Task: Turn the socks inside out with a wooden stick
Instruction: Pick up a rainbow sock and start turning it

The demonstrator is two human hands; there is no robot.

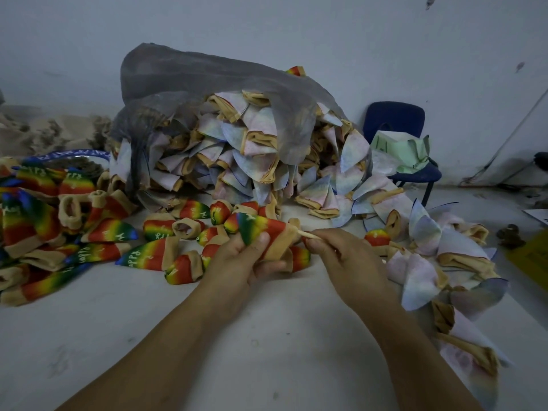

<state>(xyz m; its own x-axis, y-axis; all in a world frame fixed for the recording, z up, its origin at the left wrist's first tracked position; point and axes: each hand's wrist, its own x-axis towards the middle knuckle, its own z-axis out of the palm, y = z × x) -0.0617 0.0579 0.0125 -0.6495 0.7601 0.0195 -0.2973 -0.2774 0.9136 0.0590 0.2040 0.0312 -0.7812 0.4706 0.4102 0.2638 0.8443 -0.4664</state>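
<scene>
Scuffed white work surface (267, 327) fills the foreground, with both forearms reaching in over it from the bottom edge. The left hand (237, 256) grips a rainbow sock (261, 229), thumb on top and fingers curled beneath it. The right hand (341, 253) pinches a thin wooden stick (308, 234) between thumb and fingertips, its other fingers loosely curled.

The sock is held just above the surface between the two hands. Its long axis runs from the blue-green toe at upper left down to the tan cuff (275, 250) at lower right. The stick lies nearly along that line, entering at the cuff end from the right. How far it goes in is hidden. The left hand is the one on the sock; the right hand is just beside the cuff, touching only the stick. Any push or pull of the stick would likely have to follow that diagonal while the left hand steadies the fabric.

Beyond, printed rainbow socks (35, 215) spread to the left and pale reversed socks (421, 280) trail to the right. Behind them a grey plastic bag (207, 84) spills more pale socks. A blue chair (394, 117) stands against the white wall (296, 25).
</scene>
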